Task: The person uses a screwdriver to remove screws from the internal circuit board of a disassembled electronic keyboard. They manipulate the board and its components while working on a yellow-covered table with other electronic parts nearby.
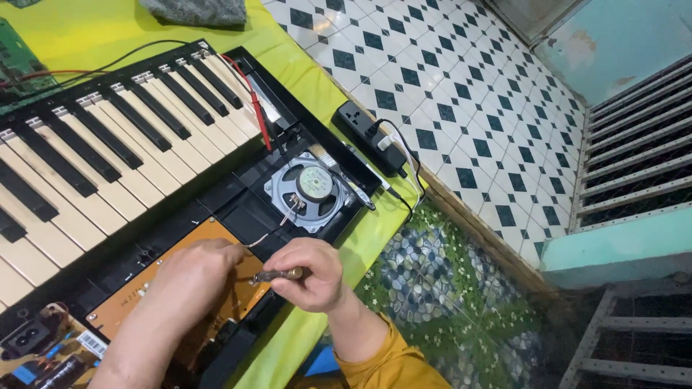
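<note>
An opened electronic keyboard [108, 166] lies on a yellow-green cloth [324, 94], with its round speaker [311, 189] and an orange circuit board [137, 292] exposed. My right hand [311, 272] grips a thin tool with a brown handle [277, 274], its tip pointing at the board. Just left of it, my left hand [189, 277] rests on the board and pinches a thin white wire [277, 229] that runs up to the speaker.
A red probe lead [258, 109] lies across the right end of the keys. A black power strip [369, 137] with a white plug sits at the table edge. A green circuit board [18, 61] is at far left. Tiled floor and a patterned mat lie below.
</note>
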